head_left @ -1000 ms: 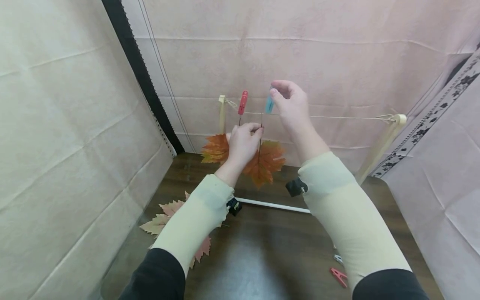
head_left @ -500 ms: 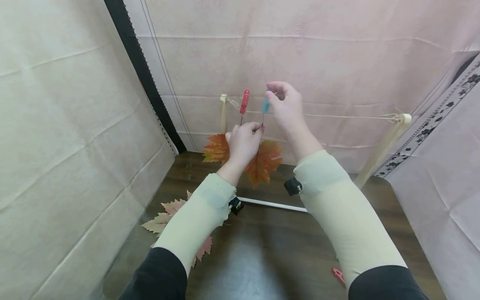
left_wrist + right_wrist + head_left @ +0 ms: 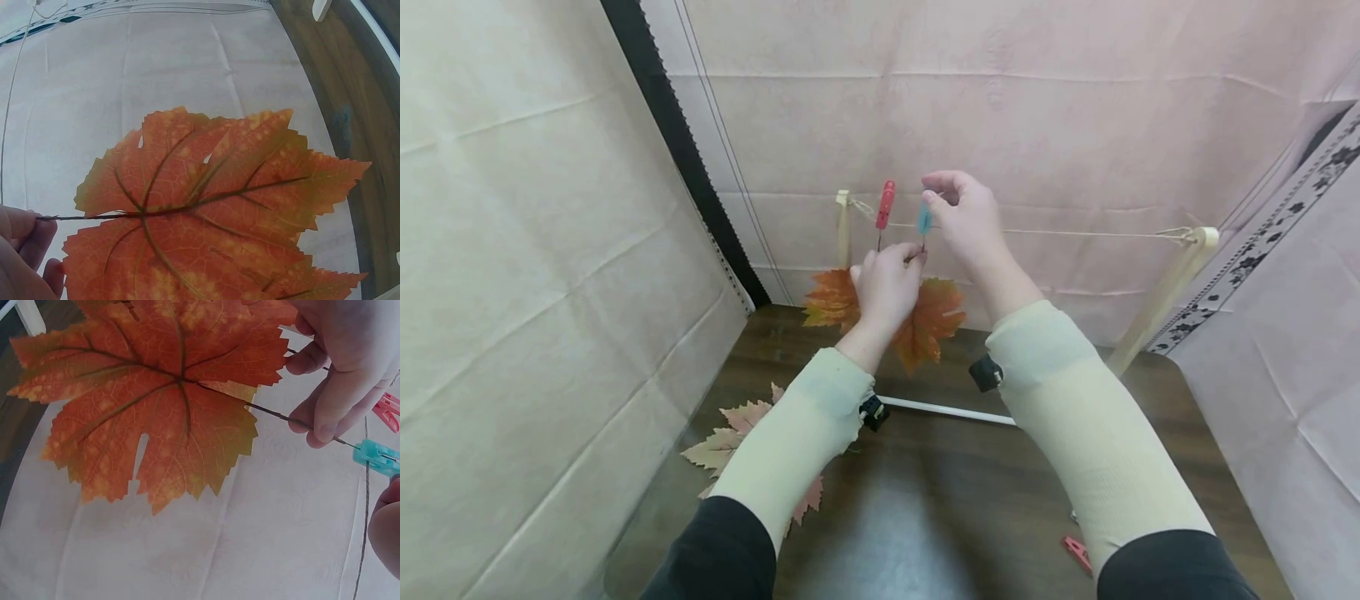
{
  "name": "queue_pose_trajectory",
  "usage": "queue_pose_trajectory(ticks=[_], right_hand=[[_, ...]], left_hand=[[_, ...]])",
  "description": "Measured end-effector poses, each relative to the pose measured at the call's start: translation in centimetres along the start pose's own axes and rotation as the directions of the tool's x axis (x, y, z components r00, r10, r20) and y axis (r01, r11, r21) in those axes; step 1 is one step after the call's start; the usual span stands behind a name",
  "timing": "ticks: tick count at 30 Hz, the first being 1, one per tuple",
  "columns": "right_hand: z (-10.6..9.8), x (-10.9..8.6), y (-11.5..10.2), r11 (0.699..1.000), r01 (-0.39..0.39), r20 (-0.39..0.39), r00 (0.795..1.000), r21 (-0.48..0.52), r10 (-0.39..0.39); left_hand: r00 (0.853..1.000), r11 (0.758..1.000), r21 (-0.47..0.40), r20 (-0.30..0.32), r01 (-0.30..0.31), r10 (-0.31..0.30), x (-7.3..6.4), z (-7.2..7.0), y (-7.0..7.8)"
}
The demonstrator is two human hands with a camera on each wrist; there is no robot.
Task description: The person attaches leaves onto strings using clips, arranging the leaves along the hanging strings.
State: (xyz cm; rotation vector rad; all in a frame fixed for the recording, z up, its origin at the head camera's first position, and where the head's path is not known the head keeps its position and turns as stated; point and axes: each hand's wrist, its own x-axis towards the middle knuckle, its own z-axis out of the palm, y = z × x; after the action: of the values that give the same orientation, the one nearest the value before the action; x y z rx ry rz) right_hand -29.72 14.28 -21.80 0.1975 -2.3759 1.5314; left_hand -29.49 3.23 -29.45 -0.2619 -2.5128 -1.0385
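Note:
An orange maple leaf (image 3: 928, 321) hangs from its thin dark stem, which my left hand (image 3: 887, 283) pinches between thumb and finger near the stem's tip. My right hand (image 3: 968, 212) holds a blue clothespin (image 3: 924, 218) by its upper end. In the right wrist view the clothespin (image 3: 375, 456) sits across the string (image 3: 364, 525), and the stem's tip meets its nose. Whether the stem is clamped I cannot tell. Beside my left hand a red clothespin (image 3: 885, 205) stands on the string, with a second orange leaf (image 3: 832, 298) below it, partly hidden by that hand.
The string runs between a left wooden post (image 3: 844, 229) and a right wooden post (image 3: 1165, 296). A pale pink leaf (image 3: 730, 433) lies on the dark table (image 3: 925, 508) under my left forearm. Another red clothespin (image 3: 1077, 553) lies by my right forearm. A white rod (image 3: 947, 409) crosses the table.
My right hand has moved left and slightly down with the blue clothespin, bringing it to the stem's tip above my left hand. The left hand has stayed nearly still, holding the stem.

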Motion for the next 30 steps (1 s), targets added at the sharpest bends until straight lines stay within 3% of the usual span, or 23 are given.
queue_pose_trajectory(ticks=[14, 30], right_hand=[[-0.3, -0.5, 0.0, 0.996, -0.040, 0.090, 0.995, -0.079, 0.048], [-0.9, -1.0, 0.5, 0.998, -0.050, 0.119, 0.991, -0.028, 0.053]], left_hand=[[0.999, 0.999, 0.035, -0.040, 0.014, -0.012, -0.1, 0.0, -0.1], [0.999, 0.999, 0.039, -0.033, 0.017, -0.016, -0.8, 0.1, -0.6]])
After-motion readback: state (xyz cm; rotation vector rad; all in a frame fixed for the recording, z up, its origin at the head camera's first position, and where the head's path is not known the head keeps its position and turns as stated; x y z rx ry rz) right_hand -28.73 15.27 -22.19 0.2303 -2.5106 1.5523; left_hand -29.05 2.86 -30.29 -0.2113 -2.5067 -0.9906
